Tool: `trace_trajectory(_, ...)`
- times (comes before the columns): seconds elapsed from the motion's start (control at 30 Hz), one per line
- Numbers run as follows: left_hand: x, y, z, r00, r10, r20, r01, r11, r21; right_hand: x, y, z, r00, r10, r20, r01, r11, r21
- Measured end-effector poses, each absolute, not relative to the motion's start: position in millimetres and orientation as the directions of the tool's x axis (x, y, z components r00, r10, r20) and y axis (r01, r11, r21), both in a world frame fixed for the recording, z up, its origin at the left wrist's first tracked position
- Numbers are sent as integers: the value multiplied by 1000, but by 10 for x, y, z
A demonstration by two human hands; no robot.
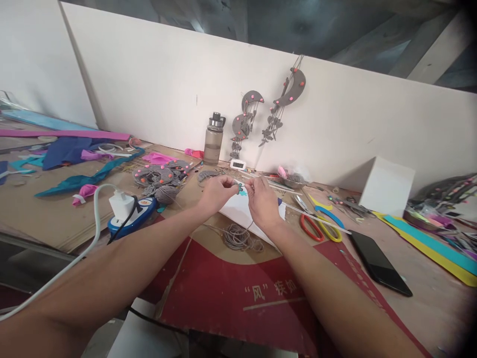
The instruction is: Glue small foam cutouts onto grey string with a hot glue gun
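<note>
My left hand [218, 193] pinches a small grey-green flower-shaped piece [239, 188] between thumb and fingertips. Close beside it, my right hand [264, 200] is closed, thumb against forefinger, on what looks like a thin cord; its end is too small to make out. Below both hands lies white paper [233, 211], with a small turquoise shape on it, partly hidden by the fingers. A loose coil of grey cord [237, 237] rests on the cardboard just in front of the paper, and a strand runs up toward my right hand.
Scissors with red and yellow handles [313, 227] and a black phone [380, 263] lie to the right. On the left are a blue power socket [136, 217], grey yarn [166, 195] and felt pieces [160, 174]. A bottle [213, 141] stands behind; grey moon garlands [292, 89] hang on the board.
</note>
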State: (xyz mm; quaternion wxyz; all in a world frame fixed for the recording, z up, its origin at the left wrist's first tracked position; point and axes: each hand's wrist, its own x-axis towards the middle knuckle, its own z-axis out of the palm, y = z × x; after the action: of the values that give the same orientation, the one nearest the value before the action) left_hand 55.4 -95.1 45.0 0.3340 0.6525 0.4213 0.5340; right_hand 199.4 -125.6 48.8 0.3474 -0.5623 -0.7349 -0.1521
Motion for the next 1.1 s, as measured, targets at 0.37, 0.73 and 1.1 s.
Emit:
trace_trajectory(0.37, 585, -985, 426, 154, 916, 371, 121, -390, 913, 2005, -1258, 473, -121, 739, 663, 947, 287, -147)
trace_trajectory(0.73, 581, -1019, 424, 217, 914, 343, 189, -384, 904, 2006, -1237, 495, -48, 781, 623, 961, 207, -186)
trace_trajectory(1.1, 599, -1051, 427, 226, 921, 318, 184, -361, 914, 2003, -1230, 516, 3, 802, 598, 912, 243, -330)
